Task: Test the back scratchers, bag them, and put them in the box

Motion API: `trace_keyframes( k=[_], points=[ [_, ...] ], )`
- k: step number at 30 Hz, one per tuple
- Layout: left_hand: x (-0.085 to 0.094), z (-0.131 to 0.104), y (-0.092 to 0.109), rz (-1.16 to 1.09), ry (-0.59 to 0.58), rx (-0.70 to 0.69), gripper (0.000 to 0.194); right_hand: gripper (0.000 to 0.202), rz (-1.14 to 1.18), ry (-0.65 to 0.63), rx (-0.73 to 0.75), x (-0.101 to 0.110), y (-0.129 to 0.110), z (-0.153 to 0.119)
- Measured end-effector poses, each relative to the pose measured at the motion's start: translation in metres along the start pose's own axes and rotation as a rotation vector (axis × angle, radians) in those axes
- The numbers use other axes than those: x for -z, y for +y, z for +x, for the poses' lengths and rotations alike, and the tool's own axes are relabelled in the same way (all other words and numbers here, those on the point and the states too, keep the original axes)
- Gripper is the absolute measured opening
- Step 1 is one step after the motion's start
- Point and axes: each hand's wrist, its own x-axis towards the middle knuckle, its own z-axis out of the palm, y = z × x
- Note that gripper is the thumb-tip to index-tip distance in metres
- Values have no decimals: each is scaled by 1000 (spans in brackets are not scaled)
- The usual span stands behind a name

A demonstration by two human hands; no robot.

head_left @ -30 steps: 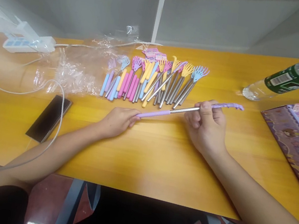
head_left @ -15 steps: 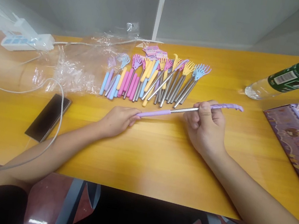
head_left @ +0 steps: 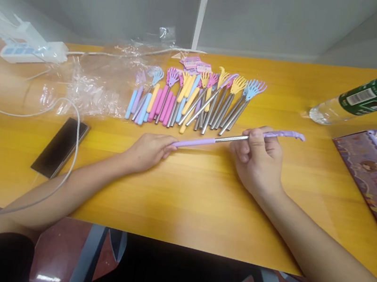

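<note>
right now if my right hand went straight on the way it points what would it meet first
Likely the metal rods at the right end of the scratchers, beyond your right hand; depth is unclear, so it might pass above them.

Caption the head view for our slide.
Left hand and right hand hold a purple claw-tipped rod near colourful handles and claws on a table.

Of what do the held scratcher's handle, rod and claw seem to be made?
Handle: perhaps plastic or foam, matte, by its dull purple. Rod: probably polished metal, showing bright silver highlights. Claw: likely moulded plastic, by its curved, purple shape; finish unclear.
</note>
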Motion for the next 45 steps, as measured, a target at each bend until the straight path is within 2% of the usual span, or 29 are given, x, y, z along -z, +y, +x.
trace_keyframes(
  k=[23,27,30,34,37,42,45],
  points=[
    [-3,-1,0,63,7,-7,32,39,36,-8,-1,0,1,3],
    [-4,-1,2,112,-41,-53,36,38,-13,-88,-90,1,7,-1],
    [-5,-2,5,123,-80,-98,34,39,-76,-225,-168,-4,13,-9],
    [-6,-2,7,116,-47,-145,33,39,-73,-418,-247,-11,15,-18],
    [-8,-3,7,138,-26,-167,34,41,-25,-393,-267,-13,14,-18],
    [-11,-6,11,230,103,-161,32,38,9,-293,-233,-11,16,-12],
    [-13,-7,14,294,133,-177,31,36,25,-340,-246,-11,18,-12]
  ],
)
